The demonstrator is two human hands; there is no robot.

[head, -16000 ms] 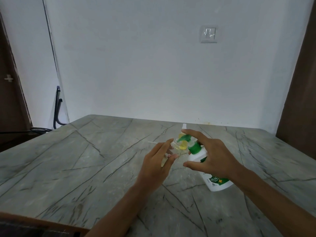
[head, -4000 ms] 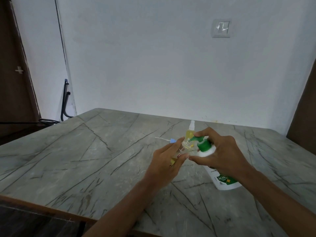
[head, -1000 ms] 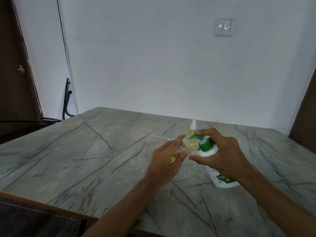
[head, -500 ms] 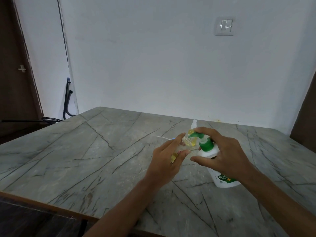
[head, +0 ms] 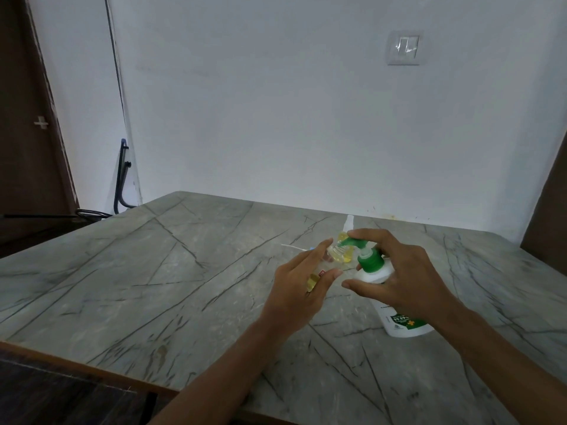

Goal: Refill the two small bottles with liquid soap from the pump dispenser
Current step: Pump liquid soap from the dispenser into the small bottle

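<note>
Over the surface (head: 153, 286), a likely light, slick small bottle (head: 329, 256) is pinched by the left grip (head: 302, 289), the pump dispenser (head: 371, 263) by the right grip (head: 405, 280).

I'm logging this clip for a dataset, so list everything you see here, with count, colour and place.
table: one, grey marbled, foreground
pump dispenser: one, white with green pump, tilted on the table
small bottle: one, clear with yellow liquid, at the pump's spout
second small bottle: one, yellow with white cap, upright behind the hands
thin tube: one, white with blue end, on the table left of the bottles
light switch: one, white, wall upper right
wall: one, white, behind the table
door: one, dark brown, far left
metal frame: one, black, against the wall by the door
left hand: grips the small bottle
right hand: holds the pump dispenser, forefinger on its head
</note>
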